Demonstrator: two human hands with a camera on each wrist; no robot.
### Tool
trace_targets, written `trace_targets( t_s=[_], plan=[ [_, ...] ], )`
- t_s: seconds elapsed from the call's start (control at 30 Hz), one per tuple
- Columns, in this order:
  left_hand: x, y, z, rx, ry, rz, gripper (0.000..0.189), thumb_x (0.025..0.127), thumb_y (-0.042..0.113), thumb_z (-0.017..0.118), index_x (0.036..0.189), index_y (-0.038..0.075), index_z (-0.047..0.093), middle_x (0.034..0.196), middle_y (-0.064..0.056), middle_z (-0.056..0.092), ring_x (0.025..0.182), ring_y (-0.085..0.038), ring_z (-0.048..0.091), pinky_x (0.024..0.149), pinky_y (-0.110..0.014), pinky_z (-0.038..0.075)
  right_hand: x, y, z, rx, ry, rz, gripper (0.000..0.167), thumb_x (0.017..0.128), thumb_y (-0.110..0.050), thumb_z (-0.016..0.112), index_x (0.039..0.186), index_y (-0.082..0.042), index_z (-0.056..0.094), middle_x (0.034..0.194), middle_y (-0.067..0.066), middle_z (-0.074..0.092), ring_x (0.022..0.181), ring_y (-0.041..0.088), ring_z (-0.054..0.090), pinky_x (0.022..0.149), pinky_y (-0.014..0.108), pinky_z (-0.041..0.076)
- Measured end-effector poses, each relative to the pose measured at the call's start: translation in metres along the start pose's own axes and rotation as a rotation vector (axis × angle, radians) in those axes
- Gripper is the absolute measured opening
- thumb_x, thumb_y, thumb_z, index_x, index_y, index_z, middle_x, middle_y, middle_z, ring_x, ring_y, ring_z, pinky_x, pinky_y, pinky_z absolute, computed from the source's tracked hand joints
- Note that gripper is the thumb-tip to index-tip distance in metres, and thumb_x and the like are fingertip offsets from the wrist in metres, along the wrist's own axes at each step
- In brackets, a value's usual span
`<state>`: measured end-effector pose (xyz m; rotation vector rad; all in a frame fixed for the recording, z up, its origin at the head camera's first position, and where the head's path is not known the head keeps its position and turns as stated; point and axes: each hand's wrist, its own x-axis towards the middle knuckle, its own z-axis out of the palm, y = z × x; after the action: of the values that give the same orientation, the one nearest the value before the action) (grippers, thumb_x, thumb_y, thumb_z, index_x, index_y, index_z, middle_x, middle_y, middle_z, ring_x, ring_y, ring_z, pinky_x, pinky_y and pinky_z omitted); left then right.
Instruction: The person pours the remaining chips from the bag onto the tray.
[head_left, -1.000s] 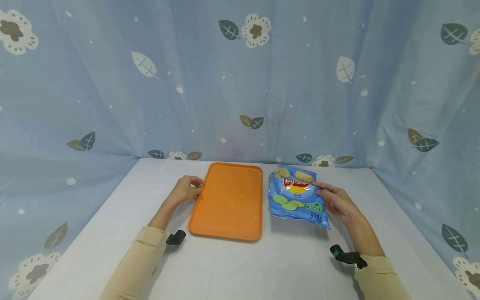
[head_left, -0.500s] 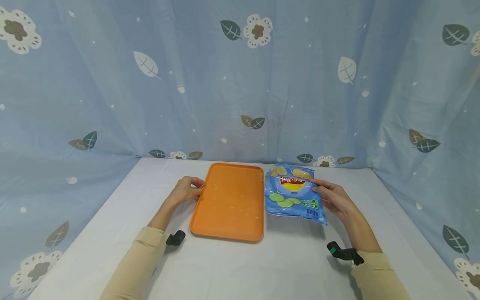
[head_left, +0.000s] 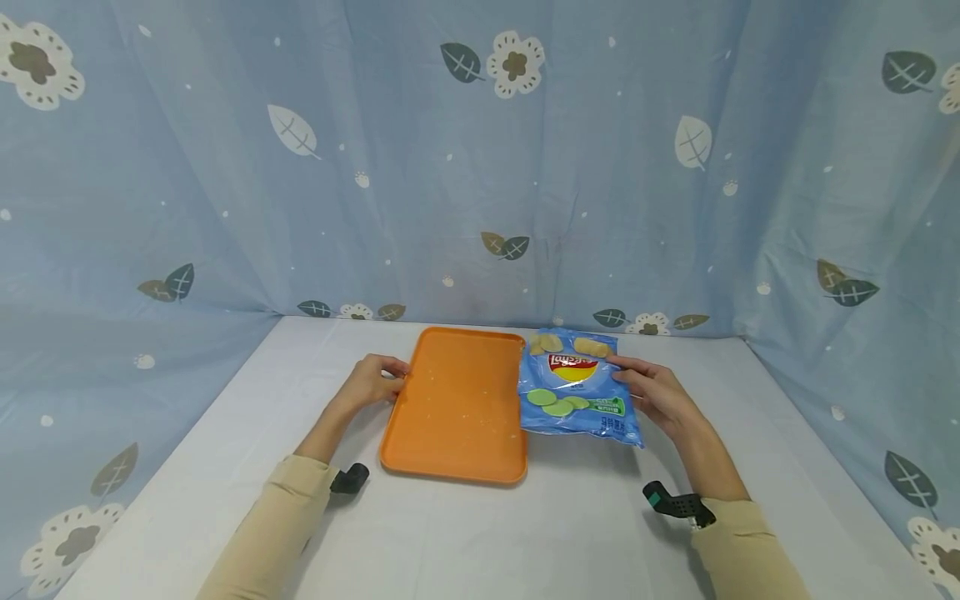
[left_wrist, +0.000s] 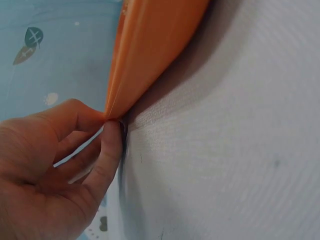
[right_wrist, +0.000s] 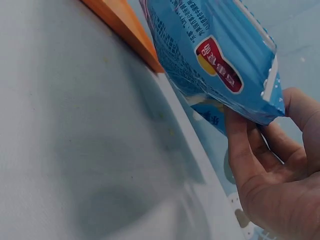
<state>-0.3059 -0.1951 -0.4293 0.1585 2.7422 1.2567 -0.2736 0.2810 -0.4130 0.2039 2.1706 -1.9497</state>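
Observation:
In the head view an orange tray (head_left: 457,404) lies on the table, its left rim pinched by my left hand (head_left: 369,383) between thumb and finger. The left wrist view shows that pinch at the tray's edge (left_wrist: 145,55) close up. A blue bag of potato chips (head_left: 573,400), with a red and yellow logo and green lime slices, is held at its right edge by my right hand (head_left: 663,398). The bag hangs above the table, its left edge over the tray's right rim. From the right wrist, the bag's printed back (right_wrist: 210,55) shows above curled fingers.
A white cloth covers the table (head_left: 480,542). Behind it and at both sides hangs a blue curtain (head_left: 375,208) with flowers and leaves. Each wrist wears a black camera mount, such as the right one (head_left: 678,504).
My right hand has carried the chip bag leftward, from beside the tray to its right rim. The left hand keeps its hold on the tray, almost unmoved.

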Motion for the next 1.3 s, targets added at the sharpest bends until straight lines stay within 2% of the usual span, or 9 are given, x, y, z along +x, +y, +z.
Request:
trace_targets(
  t_s=[0.5,0.77,1.03,1.3],
  plan=[
    [0.002,0.000,-0.001,-0.005,-0.017,0.015,0.026,0.088,0.002,0.062,0.113,-0.001,0.069,0.105,-0.016,0.067,0.068,-0.010,0.064,0.063,-0.027,0.060,0.001,-0.008,0.011,-0.018,0.022,0.000,0.053,0.094,-0.028,0.065,0.144,-0.016,0.051,0.155,0.012,0.037,0.113,0.021,0.059,0.089,0.023,0.057],
    [0.003,-0.001,0.000,-0.006,-0.023,0.019,0.026,0.089,0.002,0.062,0.113,0.000,0.069,0.106,-0.017,0.067,0.068,-0.010,0.063,0.063,-0.027,0.060,0.002,-0.008,0.014,-0.003,0.010,0.008,0.051,0.093,-0.025,0.065,0.142,-0.017,0.052,0.153,0.011,0.040,0.112,0.020,0.061,0.091,0.027,0.056],
    [0.001,0.001,-0.002,0.009,-0.025,0.024,0.026,0.090,0.003,0.061,0.114,0.000,0.069,0.106,-0.017,0.067,0.069,-0.012,0.065,0.063,-0.028,0.060,0.001,-0.012,0.018,-0.031,0.009,-0.020,0.052,0.092,-0.028,0.067,0.141,-0.019,0.054,0.154,0.009,0.039,0.120,0.027,0.057,0.093,0.029,0.056],
    [0.000,0.000,-0.002,0.003,-0.037,0.004,0.027,0.090,0.003,0.061,0.115,0.000,0.069,0.109,-0.017,0.066,0.071,-0.012,0.064,0.065,-0.027,0.060,0.001,-0.014,0.024,-0.053,-0.007,-0.019,0.051,0.092,-0.029,0.068,0.140,-0.020,0.055,0.154,0.010,0.039,0.119,0.027,0.057,0.092,0.029,0.057]
  ],
)
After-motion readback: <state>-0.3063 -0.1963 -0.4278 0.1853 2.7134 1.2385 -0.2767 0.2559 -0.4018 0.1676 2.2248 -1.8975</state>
